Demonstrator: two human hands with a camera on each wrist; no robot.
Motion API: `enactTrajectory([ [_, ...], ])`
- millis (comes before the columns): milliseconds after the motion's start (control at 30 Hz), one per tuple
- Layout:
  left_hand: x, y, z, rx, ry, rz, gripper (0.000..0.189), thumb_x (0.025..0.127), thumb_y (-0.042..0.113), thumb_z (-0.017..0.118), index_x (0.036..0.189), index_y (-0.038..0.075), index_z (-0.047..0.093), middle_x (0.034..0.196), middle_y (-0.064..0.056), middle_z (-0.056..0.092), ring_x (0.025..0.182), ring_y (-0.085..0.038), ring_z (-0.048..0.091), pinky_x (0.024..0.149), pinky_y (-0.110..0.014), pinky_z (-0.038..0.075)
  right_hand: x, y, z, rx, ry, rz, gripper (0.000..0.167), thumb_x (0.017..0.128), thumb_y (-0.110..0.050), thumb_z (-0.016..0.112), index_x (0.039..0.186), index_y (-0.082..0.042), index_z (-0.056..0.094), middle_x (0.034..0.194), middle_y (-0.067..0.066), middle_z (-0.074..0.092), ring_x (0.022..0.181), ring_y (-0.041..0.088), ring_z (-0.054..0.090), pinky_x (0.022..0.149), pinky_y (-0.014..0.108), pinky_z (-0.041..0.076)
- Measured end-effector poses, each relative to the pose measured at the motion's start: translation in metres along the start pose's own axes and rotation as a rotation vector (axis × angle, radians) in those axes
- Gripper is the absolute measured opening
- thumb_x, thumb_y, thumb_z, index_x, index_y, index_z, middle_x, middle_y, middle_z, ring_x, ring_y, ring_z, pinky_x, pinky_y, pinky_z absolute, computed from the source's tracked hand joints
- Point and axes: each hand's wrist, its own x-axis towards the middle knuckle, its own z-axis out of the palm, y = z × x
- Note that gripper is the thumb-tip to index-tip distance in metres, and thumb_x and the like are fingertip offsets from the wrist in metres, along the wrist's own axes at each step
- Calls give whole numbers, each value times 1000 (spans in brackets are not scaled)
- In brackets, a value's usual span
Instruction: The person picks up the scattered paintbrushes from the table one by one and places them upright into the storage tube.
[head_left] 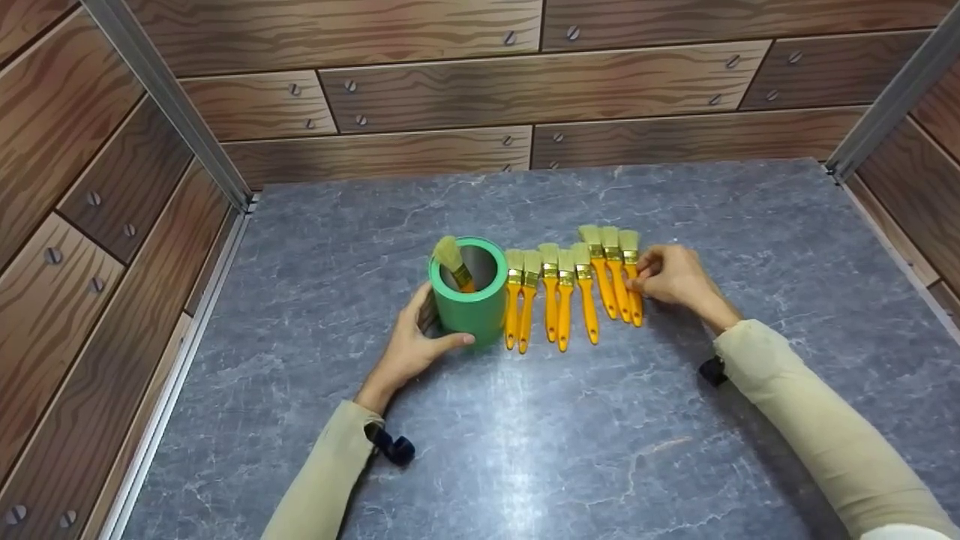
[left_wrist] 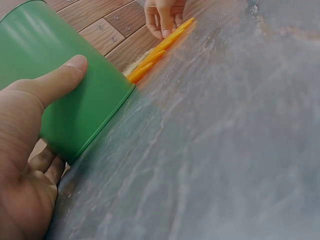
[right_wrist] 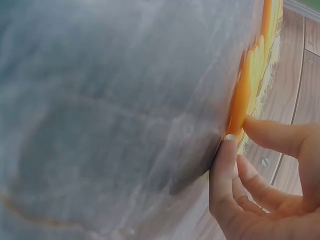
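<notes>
My left hand [head_left: 409, 341] holds a green can [head_left: 472, 319] from its left side, the thumb lying along the front wall. The can stands upright, and one paintbrush [head_left: 451, 257] leans inside it, bristles up over the rim. To the right, my right hand [head_left: 679, 279] pinches the handle of the rightmost paintbrush [head_left: 634, 304] in a row on the table. In the right wrist view, thumb and fingertips meet at that orange handle [right_wrist: 242, 102], low against the tabletop.
Between the can and my right hand lie several more paintbrushes [head_left: 564, 300] with orange handles and pale bristles pointing away. The grey marbled table [head_left: 337, 450] is bounded by wood-patterned walls [head_left: 435, 90] and metal posts [head_left: 169, 105].
</notes>
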Motion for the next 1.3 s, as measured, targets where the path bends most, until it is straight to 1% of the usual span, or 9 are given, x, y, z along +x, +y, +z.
enactTrajectory([
  [200, 1, 0, 0, 3, 1, 11, 102, 82, 18, 96, 166, 25, 38, 164, 2, 50, 154, -19, 44, 128, -40, 39, 5, -2, -3, 3, -29, 83, 39, 84, -21, 92, 106, 2, 69, 90, 8, 74, 77, 15, 64, 66, 24, 52],
  [333, 1, -1, 0, 2, 0, 14, 103, 82, 17, 96, 166, 24, 37, 164, 0, 49, 155, -21, 43, 129, -42, 37, 6, -1, -2, -11, -15, 89, 42, 81, -25, 93, 104, 0, 68, 90, 8, 73, 80, 19, 65, 66, 24, 51],
  [500, 0, -1, 0, 15, -10, 1, 104, 83, 20, 96, 167, 24, 35, 165, 1, 48, 155, -21, 43, 129, -42, 38, 6, 3, -3, -14, -24, 85, 44, 82, -29, 91, 103, 0, 67, 94, 10, 71, 83, 23, 64, 67, 27, 50],
  [667, 0, -2, 0, 8, -12, 8, 106, 82, 18, 96, 168, 23, 34, 165, -1, 48, 156, -22, 43, 129, -44, 38, 6, 5, -5, 20, -50, 107, 45, 84, -31, 90, 106, 1, 67, 93, 9, 70, 80, 20, 64, 66, 27, 52],
  [767, 1, -2, 0, 7, -7, 15, 106, 81, 17, 96, 168, 24, 35, 165, 0, 48, 155, -22, 43, 129, -44, 38, 7, 5, -8, 87, -85, 128, 46, 86, -29, 90, 110, 2, 66, 91, 6, 71, 76, 15, 66, 66, 27, 55],
  [900, 0, -3, 0, 15, -8, 16, 106, 82, 18, 96, 168, 24, 35, 166, 0, 48, 156, -21, 42, 129, -43, 38, 6, 5, -15, 230, -136, 142, 45, 89, -20, 86, 118, 5, 61, 90, 0, 73, 75, 8, 70, 71, 26, 62],
  [1067, 0, -3, 0, 14, -2, 8, 104, 82, 18, 96, 167, 24, 36, 165, 1, 48, 156, -21, 43, 129, -43, 38, 2, -1, -28, 403, -155, 96, 43, 94, -9, 80, 125, 10, 56, 91, -4, 74, 81, 5, 72, 84, 28, 66],
  [1167, 1, -2, 0, 12, 5, 0, 104, 81, 19, 97, 166, 24, 37, 164, 1, 49, 155, -20, 44, 129, -42, 39, -1, -8, -34, 439, -148, 59, 45, 96, -6, 78, 130, 12, 55, 96, -2, 72, 83, 6, 72, 88, 31, 67],
  [1300, 1, -2, 0, 19, 7, -3, 104, 81, 19, 97, 167, 23, 37, 165, 0, 48, 155, -21, 44, 129, -43, 39, -5, -19, -40, 438, -131, 8, 42, 99, -7, 74, 132, 12, 56, 103, 2, 69, 84, 7, 72, 87, 31, 67],
])
